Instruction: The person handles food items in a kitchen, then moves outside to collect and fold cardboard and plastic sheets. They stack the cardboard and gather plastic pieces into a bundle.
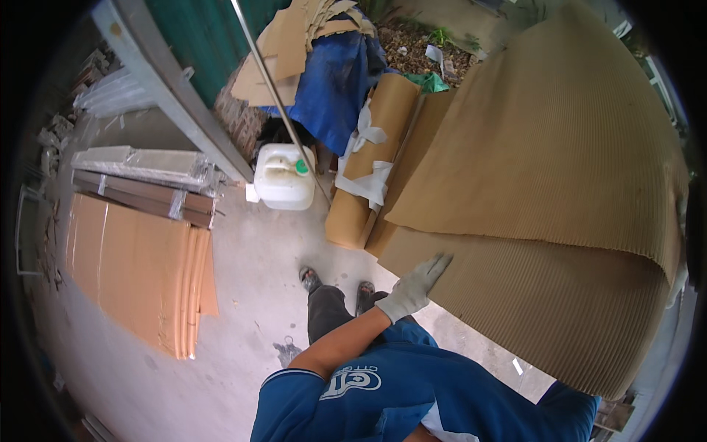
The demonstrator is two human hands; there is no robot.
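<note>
My left hand [412, 291], in a pale work glove, reaches across my body to the near left edge of a large sheet of corrugated cardboard [515, 302]. Its fingers are straight and lie flat against the ribbed face; the thumb cannot be made out. The brown sheet fills the right side, with an upper layer [537, 147] lapping over the lower one and curving at the far right. My right sleeve runs under the sheet's lower right corner, and my right hand is out of sight.
Left of the sheet lies a cardboard roll [387, 125] with torn white wrapping. A white jerrycan [283, 191] stands beside a thin metal pole [272, 81]. Stacked flat cardboard [125, 265] lies at left, near a steel post [169, 88]. A blue tarp [331, 96] is behind.
</note>
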